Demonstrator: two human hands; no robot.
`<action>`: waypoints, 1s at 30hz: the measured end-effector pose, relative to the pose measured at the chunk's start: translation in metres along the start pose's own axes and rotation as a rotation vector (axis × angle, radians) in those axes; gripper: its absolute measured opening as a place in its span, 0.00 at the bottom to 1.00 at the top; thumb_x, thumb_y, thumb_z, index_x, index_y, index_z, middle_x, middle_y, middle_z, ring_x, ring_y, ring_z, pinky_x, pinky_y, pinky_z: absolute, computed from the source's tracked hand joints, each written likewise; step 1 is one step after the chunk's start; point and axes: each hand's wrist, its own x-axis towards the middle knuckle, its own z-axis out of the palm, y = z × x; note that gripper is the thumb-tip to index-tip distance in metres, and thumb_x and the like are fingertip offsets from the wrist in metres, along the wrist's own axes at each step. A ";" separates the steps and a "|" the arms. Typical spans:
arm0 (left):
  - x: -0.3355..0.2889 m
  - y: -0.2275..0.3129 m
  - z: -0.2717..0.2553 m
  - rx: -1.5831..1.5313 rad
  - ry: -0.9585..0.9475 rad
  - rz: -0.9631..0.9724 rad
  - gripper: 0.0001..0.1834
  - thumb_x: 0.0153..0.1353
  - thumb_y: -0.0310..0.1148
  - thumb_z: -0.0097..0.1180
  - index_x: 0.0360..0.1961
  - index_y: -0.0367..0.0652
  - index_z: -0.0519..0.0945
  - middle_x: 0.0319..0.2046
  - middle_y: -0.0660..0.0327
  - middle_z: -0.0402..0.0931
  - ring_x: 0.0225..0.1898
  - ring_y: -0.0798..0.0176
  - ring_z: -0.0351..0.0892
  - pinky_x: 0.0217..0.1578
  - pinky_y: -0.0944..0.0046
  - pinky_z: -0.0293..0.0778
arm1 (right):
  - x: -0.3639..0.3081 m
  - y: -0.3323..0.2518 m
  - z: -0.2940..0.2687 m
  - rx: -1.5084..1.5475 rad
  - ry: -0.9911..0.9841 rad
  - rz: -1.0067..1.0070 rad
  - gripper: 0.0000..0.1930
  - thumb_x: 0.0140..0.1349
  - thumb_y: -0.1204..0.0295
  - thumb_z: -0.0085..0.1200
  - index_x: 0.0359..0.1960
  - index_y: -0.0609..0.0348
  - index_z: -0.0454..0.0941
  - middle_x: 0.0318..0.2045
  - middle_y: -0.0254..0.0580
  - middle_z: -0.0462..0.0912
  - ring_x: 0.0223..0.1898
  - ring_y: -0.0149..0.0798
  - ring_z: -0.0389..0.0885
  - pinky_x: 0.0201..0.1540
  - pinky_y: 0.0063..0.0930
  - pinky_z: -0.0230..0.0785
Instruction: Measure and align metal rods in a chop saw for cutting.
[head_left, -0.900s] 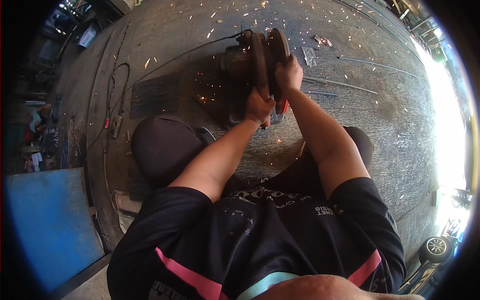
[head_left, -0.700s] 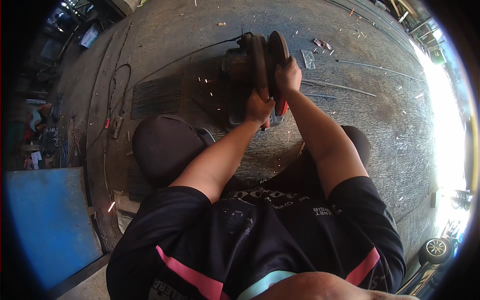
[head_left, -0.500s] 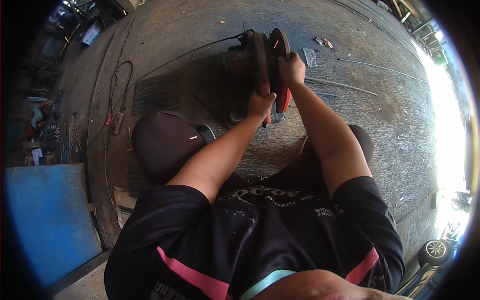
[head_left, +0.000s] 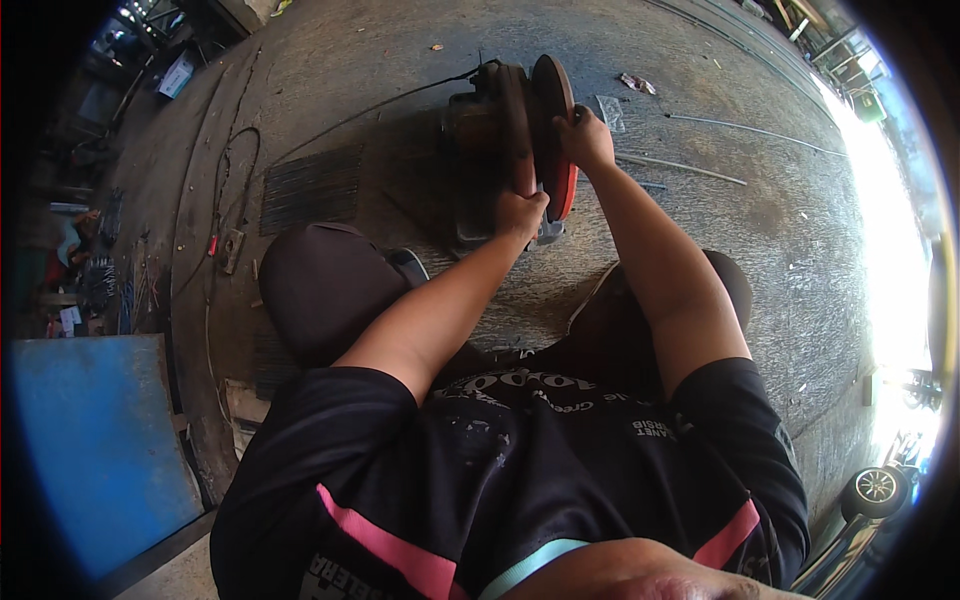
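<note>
A dark, worn cut-off saw stands on the floor in front of my knees. My left hand is closed around the near end of its long brown bar-shaped handle. To the right of that bar is a round disc-shaped part, brown at the top and red on its lower side. My right hand is closed on this part's right edge, thumb towards the bar. My palms and the undersides of my fingers are hidden. Any workpiece in the saw cannot be made out.
Thin dark rods lie bundled left of the saw, and a power cord trails leftward. Metal rods and a clear plastic bag lie to the right. A blue panel stands at lower left.
Both hands keep their hold, and the left hand has shifted slightly on the handle's near end. Short bright streaks near the disc and over my left knee are gone. The view has moved a little.
</note>
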 end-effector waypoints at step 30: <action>0.123 0.236 -0.047 -0.694 -0.159 0.414 0.12 0.61 0.37 0.49 0.38 0.37 0.70 0.26 0.57 0.74 0.25 0.61 0.76 0.27 0.61 0.76 | 0.056 -0.050 -0.053 0.117 0.284 -0.230 0.18 0.55 0.58 0.55 0.44 0.53 0.80 0.37 0.47 0.83 0.42 0.50 0.80 0.47 0.38 0.71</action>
